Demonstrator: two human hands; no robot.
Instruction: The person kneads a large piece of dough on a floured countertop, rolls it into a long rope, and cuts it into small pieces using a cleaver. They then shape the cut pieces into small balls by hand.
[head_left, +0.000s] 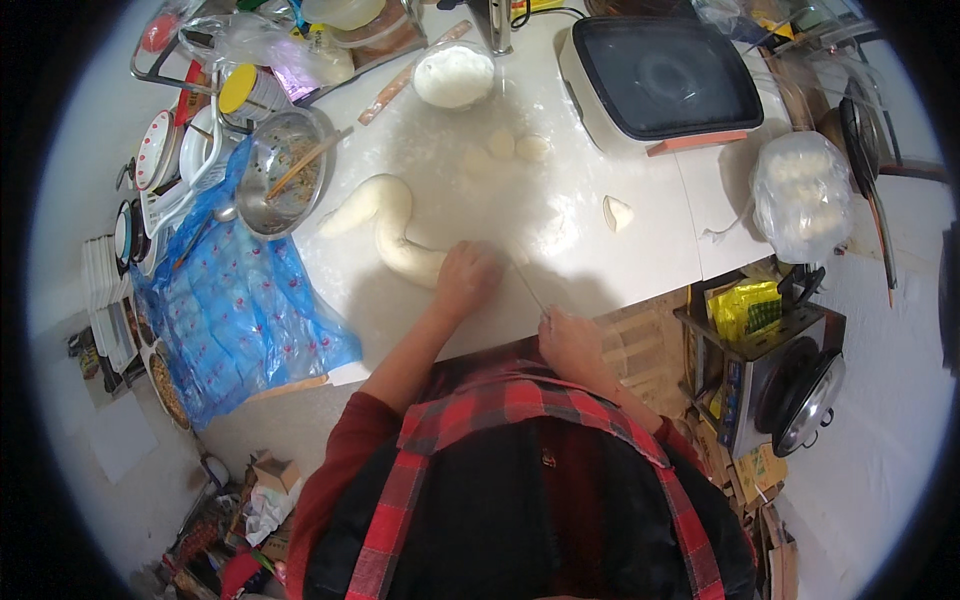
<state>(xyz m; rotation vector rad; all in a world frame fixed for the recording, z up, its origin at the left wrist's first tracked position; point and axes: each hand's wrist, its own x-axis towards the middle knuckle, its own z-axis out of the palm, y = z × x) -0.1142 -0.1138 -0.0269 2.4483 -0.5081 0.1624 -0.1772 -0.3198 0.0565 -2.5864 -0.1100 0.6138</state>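
A thick, curved rope of dough lies on the floured white worktop. My left hand is closed over its near end. My right hand, at the worktop's front edge, grips the handle of a thin-bladed knife, whose blade points up and left towards the dough end; its tip is blurred. Beyond my hands, a few pale round pieces of dough lie in the flour. A folded-looking dough piece sits apart on the right.
A steel bowl of filling with chopsticks stands left, beside blue patterned plastic. At the back are a bowl of flour, a rolling pin and a lidded electric pan. A plastic bag of white food is at right.
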